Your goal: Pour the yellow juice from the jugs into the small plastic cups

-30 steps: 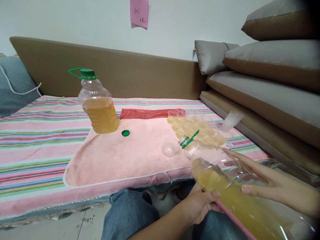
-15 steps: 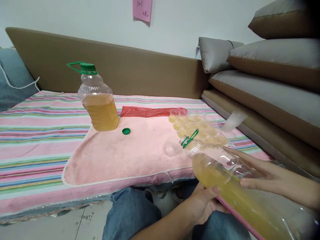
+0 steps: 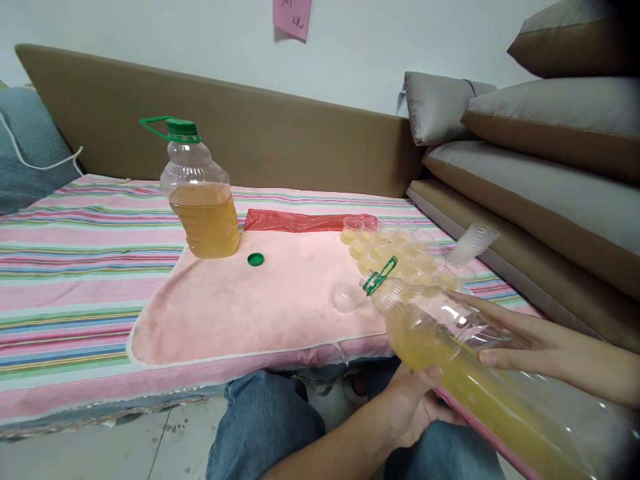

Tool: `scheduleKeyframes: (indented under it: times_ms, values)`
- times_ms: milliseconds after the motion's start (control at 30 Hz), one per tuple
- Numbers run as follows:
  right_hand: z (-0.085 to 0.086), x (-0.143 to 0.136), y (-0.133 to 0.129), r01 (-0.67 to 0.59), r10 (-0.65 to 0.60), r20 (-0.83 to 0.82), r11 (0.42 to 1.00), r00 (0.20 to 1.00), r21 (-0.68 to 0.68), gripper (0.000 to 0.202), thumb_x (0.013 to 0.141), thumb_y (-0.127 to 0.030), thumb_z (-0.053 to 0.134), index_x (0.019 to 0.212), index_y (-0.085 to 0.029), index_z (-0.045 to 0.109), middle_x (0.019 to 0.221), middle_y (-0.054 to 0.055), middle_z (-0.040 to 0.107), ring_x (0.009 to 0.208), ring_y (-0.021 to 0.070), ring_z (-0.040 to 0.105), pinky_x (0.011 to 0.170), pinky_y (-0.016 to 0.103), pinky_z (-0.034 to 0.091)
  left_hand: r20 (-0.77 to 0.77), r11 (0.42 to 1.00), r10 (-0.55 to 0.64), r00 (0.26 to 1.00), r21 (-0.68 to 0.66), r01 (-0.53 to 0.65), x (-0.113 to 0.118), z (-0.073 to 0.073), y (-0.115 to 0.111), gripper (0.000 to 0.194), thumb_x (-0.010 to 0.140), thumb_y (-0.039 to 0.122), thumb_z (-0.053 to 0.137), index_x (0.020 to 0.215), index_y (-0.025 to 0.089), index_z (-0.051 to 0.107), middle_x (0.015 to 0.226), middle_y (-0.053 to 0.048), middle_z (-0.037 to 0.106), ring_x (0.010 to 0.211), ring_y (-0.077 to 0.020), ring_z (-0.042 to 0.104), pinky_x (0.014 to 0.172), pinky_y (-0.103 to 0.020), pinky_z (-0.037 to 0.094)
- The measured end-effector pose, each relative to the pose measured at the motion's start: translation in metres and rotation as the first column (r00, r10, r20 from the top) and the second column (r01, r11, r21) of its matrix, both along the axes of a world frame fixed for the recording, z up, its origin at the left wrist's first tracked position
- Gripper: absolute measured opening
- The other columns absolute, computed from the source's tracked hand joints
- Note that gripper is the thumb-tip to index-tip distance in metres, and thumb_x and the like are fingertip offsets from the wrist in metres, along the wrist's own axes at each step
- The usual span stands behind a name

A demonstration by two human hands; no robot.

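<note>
A large clear plastic bottle (image 3: 450, 353) of yellow liquid lies tilted across my lap, its uncapped mouth with a green ring pointing left. My left hand (image 3: 413, 407) supports it from below, fingers wrapped under the body. Over the top and far side, my right hand (image 3: 520, 347) grips the same bottle. Just left of the mouth stands a clear plastic cup (image 3: 347, 297), with no liquid visible in it. Behind the bottle, several small cups (image 3: 383, 253) with yellow liquid stand close together. A loose green cap (image 3: 255, 259) lies on the pink cloth (image 3: 225, 307).
A second bottle (image 3: 205, 213), green-capped and partly full, stands at the left. Red plastic film (image 3: 295, 221) lies behind the cloth. A tilted stack of clear cups (image 3: 473, 245) is at the right, near piled cushions (image 3: 540, 187). The bed's front edge borders my knees.
The view has shifted slightly, so the scene sits a little right and higher. Both hands keep their hold on the tilted bottle, which has barely moved.
</note>
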State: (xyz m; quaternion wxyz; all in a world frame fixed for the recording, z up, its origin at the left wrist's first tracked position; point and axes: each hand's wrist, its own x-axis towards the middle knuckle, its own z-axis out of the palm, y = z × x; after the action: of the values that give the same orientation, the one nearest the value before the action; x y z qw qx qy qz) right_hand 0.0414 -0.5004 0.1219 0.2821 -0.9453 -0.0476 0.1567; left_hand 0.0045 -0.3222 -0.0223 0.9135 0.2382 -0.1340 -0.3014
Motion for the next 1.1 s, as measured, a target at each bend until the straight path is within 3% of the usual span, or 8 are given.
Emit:
scheduleKeyframes:
  times_ms: [100,233,367,500,667,833,1100]
  values:
    - [0.0047,-0.0005,0.0047,-0.003,0.006,-0.082,0.999,0.997,0.035,0.088,0.071,-0.063,0.068,0.149,-0.04,0.033,0.156,-0.004,0.035,0.14,0.031,0.039,0.113,0.043,0.033,0.001,1.0,-0.008,1.0,-0.007,0.008,0.0,0.0022,0.0008,0.07,0.065,0.06,0.074,0.12,0.019,0.064,0.112,-0.014,0.068,0.115,-0.0416,0.059,0.096,-0.067,0.038]
    - [0.0083,0.001,0.0089,-0.01,0.011,-0.085,1.0,0.996,0.012,0.091,0.071,-0.062,0.068,0.15,-0.035,0.034,0.156,0.0,0.035,0.142,0.0325,0.033,0.114,0.044,0.029,-0.008,1.0,-0.023,1.0,-0.008,0.023,-0.0005,0.006,0.0021,0.074,0.062,0.064,0.075,0.118,0.017,0.065,0.12,-0.016,0.065,0.12,-0.0419,0.055,0.098,-0.063,0.039]
    - [0.0094,0.0043,0.01,-0.035,0.036,-0.118,0.999,0.992,0.01,0.093,0.072,-0.061,0.068,0.152,-0.034,0.03,0.157,0.001,0.035,0.143,0.0326,0.033,0.115,0.044,0.029,-0.038,1.0,-0.021,0.999,-0.018,0.021,-0.0008,0.0057,0.0011,0.075,0.06,0.065,0.076,0.117,0.018,0.064,0.124,-0.015,0.063,0.121,-0.0415,0.055,0.098,-0.061,0.042]
    - [0.0092,0.0057,0.0094,-0.033,0.033,-0.145,0.999,0.989,0.002,0.094,0.074,-0.063,0.066,0.153,-0.035,0.025,0.157,-0.001,0.034,0.143,0.0309,0.032,0.117,0.043,0.025,-0.031,0.998,-0.02,0.999,-0.055,0.018,-0.0001,0.0015,-0.0018,0.075,0.061,0.065,0.074,0.118,0.017,0.063,0.124,-0.018,0.064,0.12,-0.0419,0.055,0.099,-0.067,0.038]
    - [0.0082,0.0064,0.008,-0.013,0.01,-0.132,1.0,0.991,-0.025,0.093,0.072,-0.065,0.065,0.152,-0.033,0.029,0.158,0.0,0.033,0.144,0.033,0.032,0.117,0.047,0.025,-0.025,0.998,-0.022,0.999,-0.067,0.02,0.0002,0.0006,-0.0025,0.074,0.063,0.064,0.074,0.119,0.017,0.062,0.13,-0.019,0.06,0.124,-0.0434,0.053,0.099,-0.07,0.036]
    - [0.0068,0.0079,0.007,-0.008,0.006,-0.142,1.0,0.99,-0.012,0.092,0.072,-0.065,0.066,0.151,-0.034,0.032,0.156,-0.001,0.038,0.143,0.0316,0.033,0.117,0.044,0.028,-0.06,0.998,-0.022,0.998,-0.058,0.018,0.001,0.0013,-0.0035,0.08,0.058,0.066,0.077,0.119,0.017,0.062,0.134,-0.021,0.058,0.123,-0.0465,0.052,0.098,-0.077,0.03]
    - [0.0068,0.0092,0.0059,0.001,-0.003,-0.142,1.0,0.99,-0.012,0.091,0.072,-0.064,0.067,0.151,-0.036,0.032,0.155,-0.002,0.04,0.142,0.0323,0.036,0.116,0.044,0.029,-0.063,0.998,-0.026,0.998,-0.06,0.022,0.0005,-0.0002,-0.0034,0.083,0.06,0.066,0.076,0.124,0.017,0.06,0.134,-0.02,0.059,0.126,-0.0467,0.05,0.1,-0.076,0.029]
